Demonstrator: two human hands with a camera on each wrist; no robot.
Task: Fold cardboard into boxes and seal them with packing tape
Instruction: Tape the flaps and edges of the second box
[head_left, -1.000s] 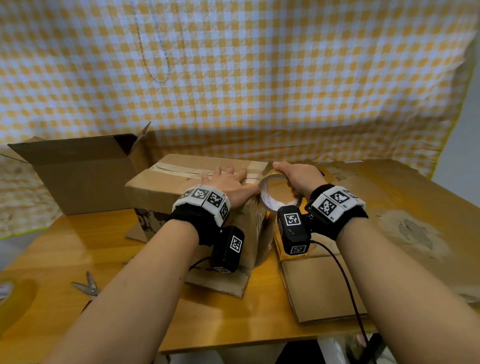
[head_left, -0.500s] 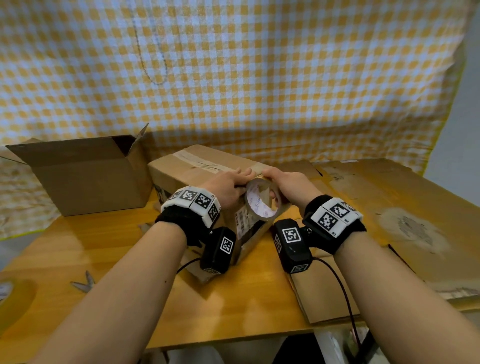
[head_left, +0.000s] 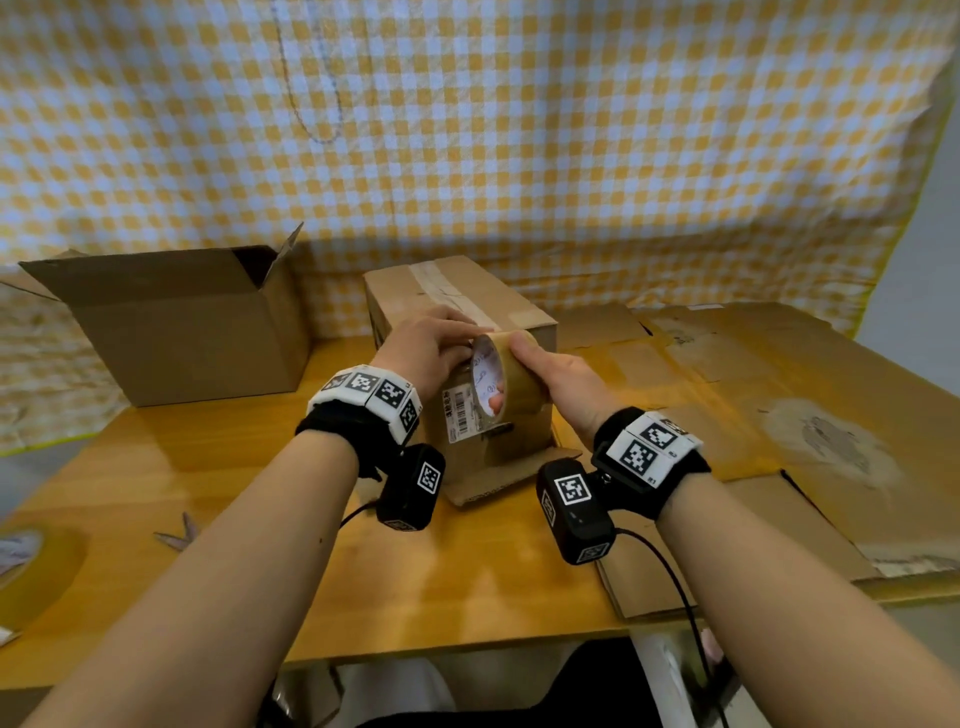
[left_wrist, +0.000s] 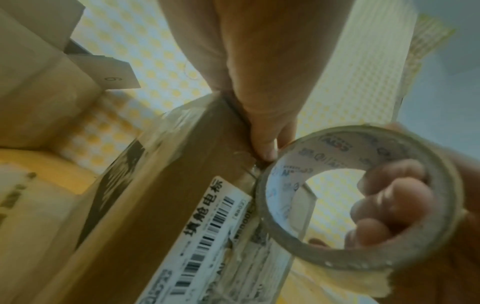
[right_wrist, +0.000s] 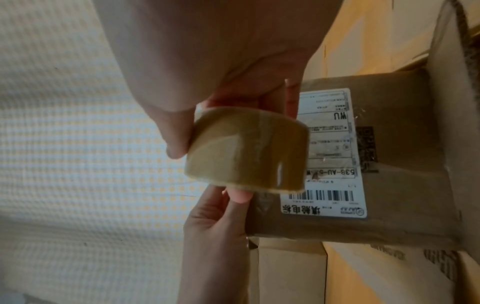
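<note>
A closed cardboard box (head_left: 519, 317) stands mid-table, its labelled short end (head_left: 457, 415) facing me and tape (head_left: 441, 283) running along its top. My left hand (head_left: 431, 345) grips the box's near top edge, fingers over the top. Its thumb (left_wrist: 265, 148) presses at that edge beside the roll. My right hand (head_left: 550, 374) holds a brown tape roll (head_left: 511, 374) against the same edge, thumb on the outside and fingers (left_wrist: 389, 205) through the core. In the right wrist view the roll (right_wrist: 246, 148) hangs before the shipping label (right_wrist: 330, 144).
An open empty box (head_left: 182, 332) stands at the back left. Flattened cardboard sheets (head_left: 753, 395) cover the table's right side. Scissors (head_left: 179, 535) and a second tape roll (head_left: 31, 561) lie near the left front edge. A checked cloth (head_left: 467, 130) hangs behind.
The box has been turned from lying across to pointing its short end at me. Both hands came with it, and the roll now sits at the near top edge.
</note>
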